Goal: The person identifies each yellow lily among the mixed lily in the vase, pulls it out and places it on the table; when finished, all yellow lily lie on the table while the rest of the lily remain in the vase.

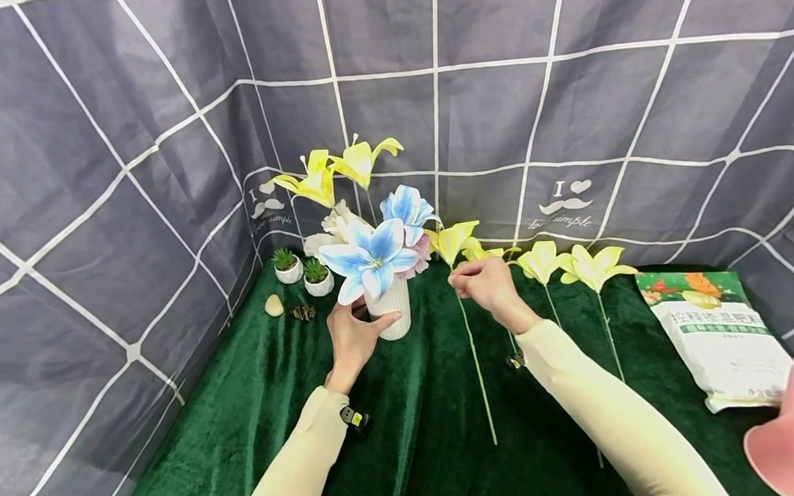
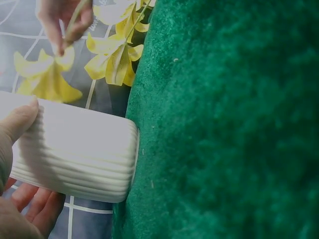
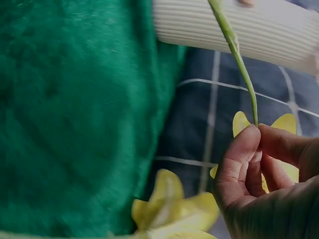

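My left hand (image 1: 353, 334) grips the white ribbed vase (image 1: 395, 308), thumb on the near side and fingers round the far side. Blue-and-white lilies (image 1: 374, 260), pale blossoms and two taller yellow lilies (image 1: 319, 183) stand in it. To the right of the vase, my right hand (image 1: 492, 286) pinches a yellow lily (image 1: 452, 241) by its stem, just under the bloom. That green stem (image 3: 238, 57) hangs down toward the cloth and crosses in front of the vase in the right wrist view. The vase's base (image 2: 130, 162) is at the green cloth in the left wrist view.
More yellow lilies (image 1: 595, 266) lie on the green cloth (image 1: 421, 456) to the right. Two potted succulents (image 1: 318, 276), a pebble (image 1: 274, 305) and a pinecone (image 1: 302, 312) sit left of the vase. A white-and-green bag (image 1: 725, 347) and a pink watering can (image 1: 784, 437) are at the far right.
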The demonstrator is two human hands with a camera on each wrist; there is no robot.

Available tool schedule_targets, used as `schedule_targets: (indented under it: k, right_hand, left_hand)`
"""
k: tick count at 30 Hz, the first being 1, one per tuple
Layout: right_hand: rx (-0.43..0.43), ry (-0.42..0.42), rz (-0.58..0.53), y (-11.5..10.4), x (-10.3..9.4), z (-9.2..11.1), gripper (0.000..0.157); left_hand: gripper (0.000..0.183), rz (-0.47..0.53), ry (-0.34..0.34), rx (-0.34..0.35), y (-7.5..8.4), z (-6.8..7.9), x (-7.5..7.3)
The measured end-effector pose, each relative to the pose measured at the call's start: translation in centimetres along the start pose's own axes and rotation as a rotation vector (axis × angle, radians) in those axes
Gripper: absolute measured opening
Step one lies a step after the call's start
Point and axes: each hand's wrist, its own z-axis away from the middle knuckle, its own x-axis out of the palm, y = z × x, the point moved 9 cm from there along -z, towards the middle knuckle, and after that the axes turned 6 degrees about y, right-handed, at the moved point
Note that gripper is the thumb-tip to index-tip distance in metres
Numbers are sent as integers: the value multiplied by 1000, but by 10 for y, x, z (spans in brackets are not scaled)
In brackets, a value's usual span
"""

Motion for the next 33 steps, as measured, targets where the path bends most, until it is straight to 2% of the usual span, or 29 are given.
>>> schedule_targets:
  k: [5,11,18,25,33]
  right_hand:
    - [1,-8,57,15,17,-9,12]
    - [13,-26,130,28,28,-16,10]
    - [23,-25,182,37,32,-19,8]
    - [60,-59,146,45,36,-21,12]
    - [53,-47,185,41,33,-19,17]
  left_hand:
    - [64,16,-3,-2,1,1,2]
    - [64,11,4,16,3,-1,2]
    - [66,13,-9,28,5,-1,3]
    - [63,8,-3,32,3,0,3]
    - [62,5,2,25,1,1,1]
